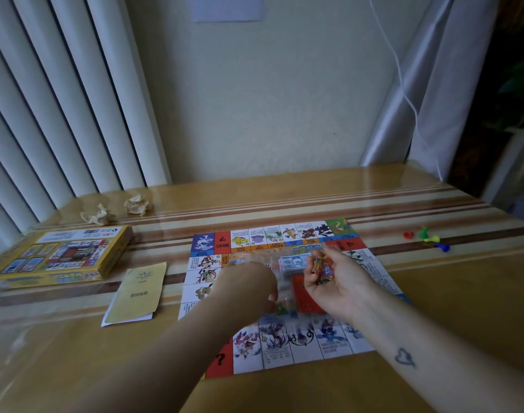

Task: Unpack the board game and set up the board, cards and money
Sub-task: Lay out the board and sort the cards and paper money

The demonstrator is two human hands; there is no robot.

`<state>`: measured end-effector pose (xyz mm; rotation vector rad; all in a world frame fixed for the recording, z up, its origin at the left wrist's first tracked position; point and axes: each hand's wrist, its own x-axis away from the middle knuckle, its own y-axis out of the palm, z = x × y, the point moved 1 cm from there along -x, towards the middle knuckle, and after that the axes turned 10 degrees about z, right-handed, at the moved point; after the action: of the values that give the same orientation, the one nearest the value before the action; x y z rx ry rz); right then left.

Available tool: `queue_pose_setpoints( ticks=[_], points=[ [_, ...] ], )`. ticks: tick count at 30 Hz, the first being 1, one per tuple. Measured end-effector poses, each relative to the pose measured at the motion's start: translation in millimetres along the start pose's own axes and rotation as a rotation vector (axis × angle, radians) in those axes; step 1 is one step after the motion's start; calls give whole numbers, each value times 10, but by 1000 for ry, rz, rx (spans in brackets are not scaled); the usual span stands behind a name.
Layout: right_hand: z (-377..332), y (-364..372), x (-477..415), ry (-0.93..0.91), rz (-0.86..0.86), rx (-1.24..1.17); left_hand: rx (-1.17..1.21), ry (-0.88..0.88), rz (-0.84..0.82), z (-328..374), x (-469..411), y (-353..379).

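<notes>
Now: board flat, hands over its middle

The board (248,350) lies mid-desk, with broad desk (433,308) wood to its right and near sides. Over its centre the right hand (335,281), palm up, cradles small colourful pieces (321,268) in curled fingers. The left hand (248,286) is knuckles-up, its grip hidden. Between them lie a money bundle (293,262) and red cards (307,302). The box (61,257) lies flat at the left edge.

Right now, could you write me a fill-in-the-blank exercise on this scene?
The box lies ___ of the board.
The pawns lie ___ of the board.
The booklet lies between the board and the ___.
The pieces sit in the ___ hand.
Missing words: left; right; box; right.
</notes>
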<state>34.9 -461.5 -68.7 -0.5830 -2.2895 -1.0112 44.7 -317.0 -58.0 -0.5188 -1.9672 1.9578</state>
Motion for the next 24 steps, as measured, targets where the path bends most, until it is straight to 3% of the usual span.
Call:
queue_pose_setpoints(
  ticks=[5, 9, 16, 24],
  points=[
    [-21, -14, -5, 5, 9, -27, -116, 101, 8, 6, -10, 16],
    [-23, -20, -13, 21, 2, -45, -83, 225, 4, -10, -49, 11],
    [-30, -49, 2, 37, -13, -55, -54, 293, -86, -109, -98, -14],
    [-56, 0, 20, 24, -23, -22, -225, 481, -9, -60, -90, -22]
  ],
)
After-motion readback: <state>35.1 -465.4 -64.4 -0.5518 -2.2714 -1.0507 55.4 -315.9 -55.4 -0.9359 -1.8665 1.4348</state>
